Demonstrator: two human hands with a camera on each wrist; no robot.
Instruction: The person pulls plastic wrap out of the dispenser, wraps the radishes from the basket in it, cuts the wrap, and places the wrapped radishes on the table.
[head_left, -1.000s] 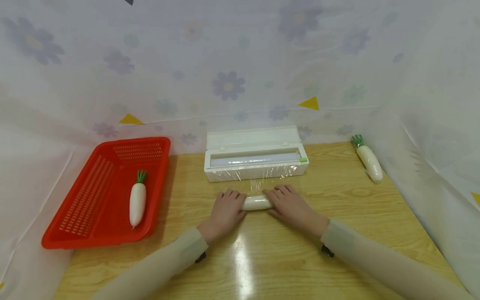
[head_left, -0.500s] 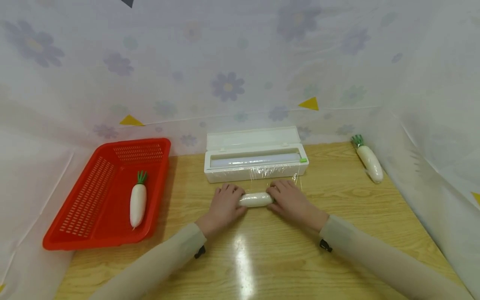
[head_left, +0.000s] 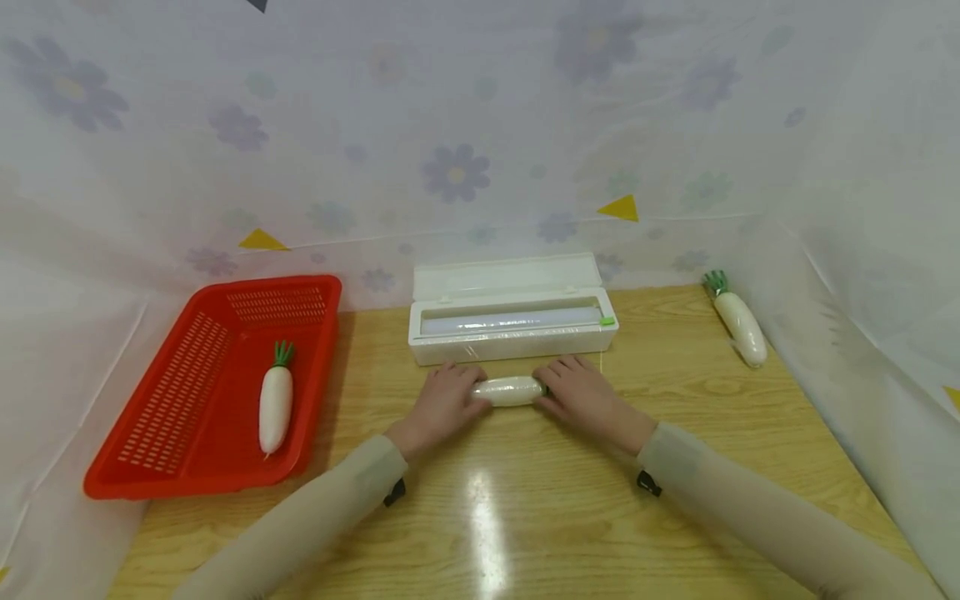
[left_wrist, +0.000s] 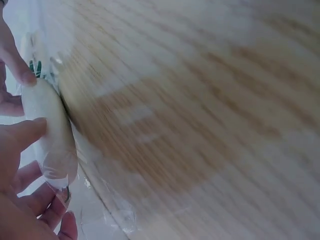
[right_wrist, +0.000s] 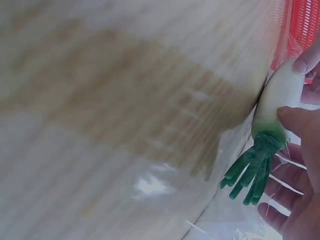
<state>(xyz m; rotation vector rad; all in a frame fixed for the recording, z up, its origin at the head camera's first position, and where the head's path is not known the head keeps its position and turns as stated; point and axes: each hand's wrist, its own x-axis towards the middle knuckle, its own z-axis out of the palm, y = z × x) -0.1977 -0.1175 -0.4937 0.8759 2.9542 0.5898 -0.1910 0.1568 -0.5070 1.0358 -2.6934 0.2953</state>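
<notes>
From my distant seat, I see the basket [head_left: 213, 400] at the left of the desk [head_left: 577, 533], with one radish [head_left: 276, 410] lying in its right side, top toward the back. Centred at the rear stands the film box [head_left: 517, 343], its lid [head_left: 507, 277] raised behind and the roll [head_left: 513, 320] lying inside. Just before the box, a second radish [head_left: 510, 392] lies crosswise between the left grip [head_left: 441, 404] and the right grip [head_left: 581, 398], its leaves at the right end. Well apart, a third radish [head_left: 740, 328] rests at the back right.
</notes>
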